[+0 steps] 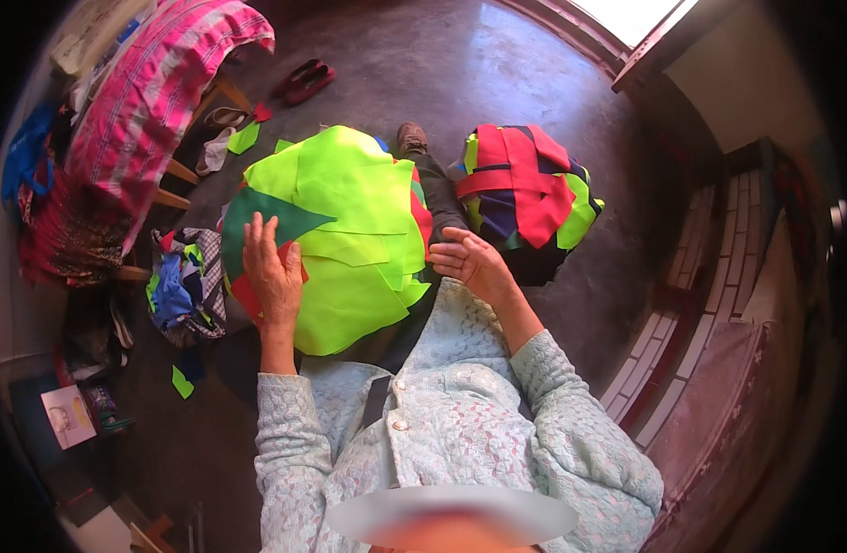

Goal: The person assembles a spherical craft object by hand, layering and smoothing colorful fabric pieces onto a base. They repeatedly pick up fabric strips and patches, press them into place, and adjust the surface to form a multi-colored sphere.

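In front of me a large heap of neon yellow-green fabric pieces spreads out, with a dark green piece and some red edges at its sides. My left hand is over the heap's left side, fingers stretched out, beside the green piece and a bit of red cloth. At the opposite edge my right hand is held up with its fingers apart and nothing in it. To the right stands a second bundle of red, navy and neon cloth, just beyond that hand.
A checked bag of fabric scraps sits left of the heap. Behind it is furniture draped in a pink plaid cloth. Dark red shoes and neon scraps lie on the floor. Stacked pale slats line the right side.
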Tool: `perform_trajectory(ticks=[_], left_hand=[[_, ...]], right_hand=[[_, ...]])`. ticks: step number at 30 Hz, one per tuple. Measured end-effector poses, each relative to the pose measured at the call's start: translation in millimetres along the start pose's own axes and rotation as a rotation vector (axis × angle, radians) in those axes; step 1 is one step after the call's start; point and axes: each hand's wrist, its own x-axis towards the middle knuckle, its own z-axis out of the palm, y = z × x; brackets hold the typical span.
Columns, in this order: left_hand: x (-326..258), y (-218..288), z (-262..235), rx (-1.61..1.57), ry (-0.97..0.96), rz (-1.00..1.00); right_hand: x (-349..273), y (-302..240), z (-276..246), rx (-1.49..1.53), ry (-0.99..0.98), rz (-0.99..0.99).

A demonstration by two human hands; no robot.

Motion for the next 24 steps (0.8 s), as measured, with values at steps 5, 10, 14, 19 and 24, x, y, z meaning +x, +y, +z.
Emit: perform_trajectory(ticks=[5,10,14,19,24], left_hand=[[-5,2,10,0.260,-0.157,-0.018],[-6,4,7,0.270,-0.144,-0.006],[-3,5,5,0.301,-0.159,0.010],[-3,8,3,0.280,-0.154,-0.004],[-3,7,4,0.284,-0.147,-0.002]], right_hand=[[-7,-40,-26,-0.174,0.119,-0.259],[-18,-87,-71,-0.708,0.684,-0.624],[-33,-107,-124,-1.130,1.029,-0.660],[-37,-81,-84,-1.752,0.907,-0.653],[-36,-52,-90,-1.976,0.915,-0.609]])
